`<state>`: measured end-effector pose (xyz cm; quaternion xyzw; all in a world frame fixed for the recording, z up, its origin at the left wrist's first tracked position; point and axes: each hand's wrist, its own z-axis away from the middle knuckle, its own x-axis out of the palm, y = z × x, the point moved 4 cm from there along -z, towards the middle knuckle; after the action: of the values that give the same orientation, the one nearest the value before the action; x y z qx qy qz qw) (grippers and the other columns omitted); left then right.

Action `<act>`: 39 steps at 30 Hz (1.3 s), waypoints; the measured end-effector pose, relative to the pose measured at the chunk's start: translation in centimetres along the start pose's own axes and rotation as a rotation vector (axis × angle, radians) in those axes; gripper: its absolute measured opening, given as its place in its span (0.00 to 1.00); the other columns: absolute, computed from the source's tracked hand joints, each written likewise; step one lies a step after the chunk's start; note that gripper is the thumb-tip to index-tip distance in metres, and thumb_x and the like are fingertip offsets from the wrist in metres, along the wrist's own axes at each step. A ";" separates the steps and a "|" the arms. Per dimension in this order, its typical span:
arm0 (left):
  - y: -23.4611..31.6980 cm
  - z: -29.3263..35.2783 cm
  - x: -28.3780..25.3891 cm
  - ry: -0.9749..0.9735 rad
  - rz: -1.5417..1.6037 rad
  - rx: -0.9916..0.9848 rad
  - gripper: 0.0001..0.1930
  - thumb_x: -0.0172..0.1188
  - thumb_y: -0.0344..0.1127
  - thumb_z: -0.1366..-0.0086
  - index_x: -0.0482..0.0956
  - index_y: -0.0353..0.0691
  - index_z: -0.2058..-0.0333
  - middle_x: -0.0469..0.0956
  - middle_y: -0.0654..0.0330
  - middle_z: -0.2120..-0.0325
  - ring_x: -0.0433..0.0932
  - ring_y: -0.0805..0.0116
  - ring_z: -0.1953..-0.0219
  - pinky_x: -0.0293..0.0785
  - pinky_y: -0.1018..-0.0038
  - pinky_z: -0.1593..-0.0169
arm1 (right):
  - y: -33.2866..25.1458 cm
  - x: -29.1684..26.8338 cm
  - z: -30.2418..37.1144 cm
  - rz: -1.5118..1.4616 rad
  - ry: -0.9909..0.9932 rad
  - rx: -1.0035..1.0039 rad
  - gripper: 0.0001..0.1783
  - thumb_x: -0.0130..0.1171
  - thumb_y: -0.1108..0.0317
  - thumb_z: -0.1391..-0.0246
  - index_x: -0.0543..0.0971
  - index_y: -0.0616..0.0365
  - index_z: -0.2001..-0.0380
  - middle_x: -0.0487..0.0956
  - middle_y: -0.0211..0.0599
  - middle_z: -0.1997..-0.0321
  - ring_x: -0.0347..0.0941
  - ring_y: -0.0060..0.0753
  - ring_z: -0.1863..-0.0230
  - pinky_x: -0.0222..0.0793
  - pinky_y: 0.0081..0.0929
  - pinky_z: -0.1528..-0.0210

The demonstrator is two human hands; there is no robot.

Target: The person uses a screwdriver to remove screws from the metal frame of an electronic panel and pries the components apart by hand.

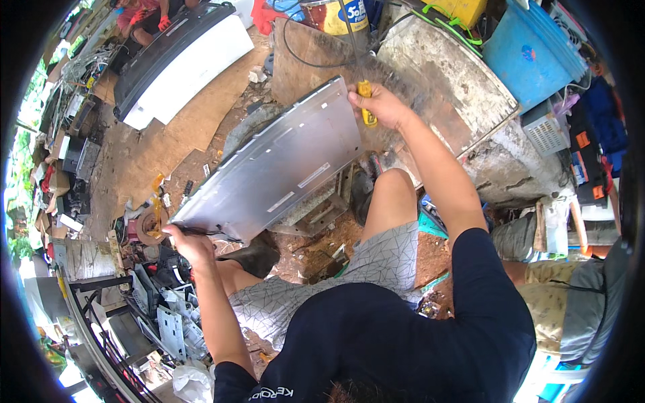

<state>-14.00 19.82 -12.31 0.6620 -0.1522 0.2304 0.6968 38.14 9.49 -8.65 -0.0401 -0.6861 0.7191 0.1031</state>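
A large flat silver-grey display panel (275,164) leans at a slant in front of my knees, with white label strips near its lower edge. My left hand (192,248) is closed on its lower left corner, thumb on top. My right hand (381,107), beside the panel's upper right corner, grips a screwdriver (367,104) by its yellow handle. The screwdriver's thin shaft points away from me, toward the far side. Whether the right fingers also touch the panel I cannot tell. Below the panel shows part of a worn block with a frame (319,213).
Another panel (195,74), white with a black edge, lies on cardboard at far left, near a person in red gloves (163,23). A stained board (447,80), a blue bin (531,57) and a paint bucket (336,17) stand far right. Scrap metal parts (175,329) crowd my left.
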 end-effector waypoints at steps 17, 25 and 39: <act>-1.0 -4.7 2.5 -0.030 0.190 -0.108 0.45 0.42 0.74 0.31 0.66 0.38 0.34 0.66 0.52 0.33 0.62 0.50 0.31 0.50 0.50 0.26 | -16.5 9.4 7.7 0.013 -0.289 -0.193 0.13 0.72 0.65 0.43 0.84 0.61 0.59 0.81 0.23 0.66 0.74 0.14 0.65 0.71 0.17 0.60; -10.1 -2.1 1.9 0.096 0.453 -0.296 0.41 0.43 0.70 0.33 0.71 0.40 0.38 0.69 0.50 0.36 0.64 0.49 0.33 0.53 0.48 0.28 | -24.2 19.6 5.2 0.518 -0.354 -0.022 0.19 0.77 0.60 0.50 0.85 0.61 0.59 0.84 0.31 0.64 0.76 0.21 0.64 0.72 0.23 0.58; -14.7 2.4 1.0 0.223 0.429 -0.365 0.35 0.38 0.66 0.27 0.67 0.44 0.35 0.68 0.57 0.35 0.66 0.55 0.34 0.61 0.54 0.31 | -25.4 28.0 -0.8 0.802 -0.437 -0.061 0.19 0.77 0.62 0.51 0.84 0.60 0.59 0.81 0.30 0.70 0.72 0.22 0.72 0.69 0.24 0.69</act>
<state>-5.24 17.29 -24.10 0.4493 -0.2500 0.4124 0.7521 13.36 16.95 18.97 -0.1532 -0.6429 0.6731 -0.3318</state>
